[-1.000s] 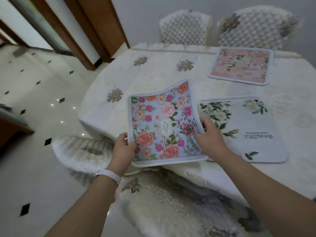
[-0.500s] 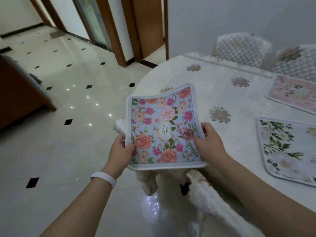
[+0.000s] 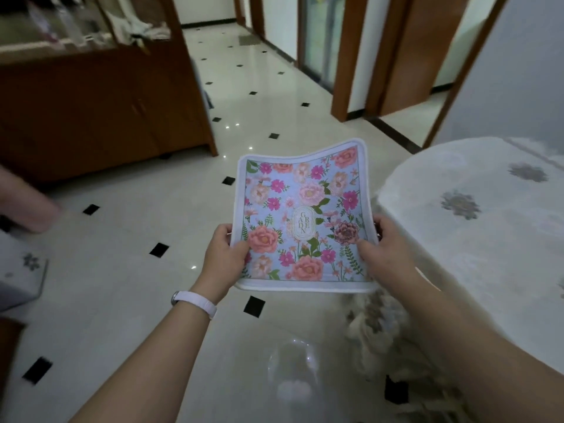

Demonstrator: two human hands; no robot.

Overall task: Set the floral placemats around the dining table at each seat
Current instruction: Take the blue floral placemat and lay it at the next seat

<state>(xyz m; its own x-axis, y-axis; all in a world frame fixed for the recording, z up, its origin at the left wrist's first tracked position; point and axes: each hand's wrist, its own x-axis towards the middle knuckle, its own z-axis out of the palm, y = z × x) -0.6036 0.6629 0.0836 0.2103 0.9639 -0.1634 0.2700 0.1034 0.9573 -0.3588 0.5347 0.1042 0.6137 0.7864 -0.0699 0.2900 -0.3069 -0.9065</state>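
Observation:
I hold a light-blue floral placemat (image 3: pixel 302 215) with pink and coral roses and a white border out in front of me, above the tiled floor. My left hand (image 3: pixel 224 254) grips its left edge, thumb on top. My right hand (image 3: pixel 386 248) grips its right edge the same way. The mat sags a little in the middle. The dining table (image 3: pixel 488 227), under a white cloth with grey flower motifs, lies to my right, and the mat is off its edge.
A brown wooden cabinet (image 3: pixel 100 108) stands at the left with things on top. Glossy cream floor tiles (image 3: pixel 128 270) with black diamonds stretch ahead towards wooden door frames (image 3: pixel 351 56). Fringe of the tablecloth (image 3: pixel 375 325) hangs at the lower right.
The view has swung left, away from the table. The other placemats and the chairs have left the frame. Both hands keep the same grip on the blue mat.

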